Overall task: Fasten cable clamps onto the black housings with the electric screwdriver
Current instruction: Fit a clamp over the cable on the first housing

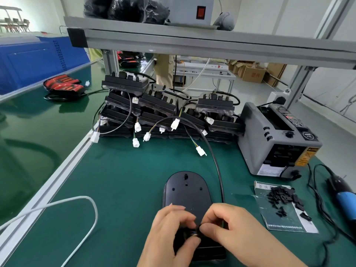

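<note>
One white cable (pixel 77 201) loops lower left beside the table edge. Stacked housings (pixel 154 105) upper centre, count unclear. One black housing (pixel 186 191) lower centre, open mat around it. Left hand (pixel 169 232) and right hand (pixel 237 228) both pinch a small dark part (pixel 198 229) at its near end, mostly hidden. One pile of cable clamps (pixel 285 199) right. One electric screwdriver (pixel 344 197), cut off at the right edge.

A green table (pixel 125 180) with a silver metal edge (pixel 57 180) stands under a grey metal shelf (pixel 192 41) on silver posts (pixel 300 81). To the left is another shiny green table (pixel 28 122) and a big blue box (pixel 34 58). Behind are white walls (pixel 289 14), a pale floor (pixel 248 93) and brown cardboard boxes (pixel 252 74)
</note>
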